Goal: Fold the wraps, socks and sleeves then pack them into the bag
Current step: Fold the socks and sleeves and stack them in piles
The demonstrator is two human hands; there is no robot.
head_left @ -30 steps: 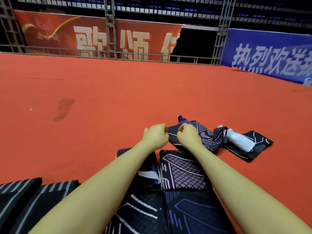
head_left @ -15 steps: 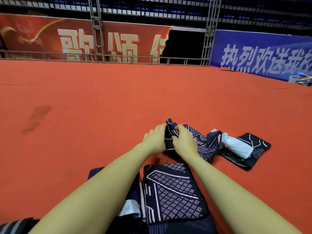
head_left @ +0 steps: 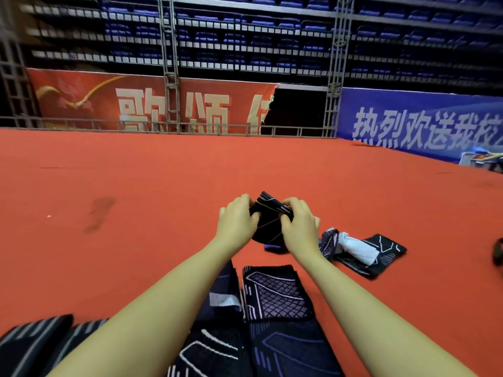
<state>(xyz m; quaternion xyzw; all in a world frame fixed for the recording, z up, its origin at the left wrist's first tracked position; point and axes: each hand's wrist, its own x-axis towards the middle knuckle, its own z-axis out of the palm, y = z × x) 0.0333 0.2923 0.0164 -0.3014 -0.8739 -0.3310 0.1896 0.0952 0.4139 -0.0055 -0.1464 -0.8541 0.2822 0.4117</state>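
Note:
A dark patterned sock (head_left: 268, 225) is bunched up just above the red floor, held from both sides. My left hand (head_left: 236, 219) grips its left edge and my right hand (head_left: 299, 223) grips its right edge, fingers curled over the top. To the right lie a crumpled patterned piece (head_left: 328, 242), a white wrap (head_left: 356, 247) and a flat dark sleeve (head_left: 381, 254). Below my hands rest a folded dark piece with a grid pattern (head_left: 276, 293) and a darker folded piece (head_left: 221, 292) to its left. No bag is in view.
Red carpet (head_left: 136, 213) spreads all around, with a dark stain (head_left: 99, 213) to the left. More dark patterned fabric (head_left: 285, 352) lies at the bottom, striped pieces (head_left: 30, 341) at bottom left. A metal rail (head_left: 163, 129) and banners close the far edge.
My hands have lifted the dark sock off the pile and bunched it between them. The view has tilted upward.

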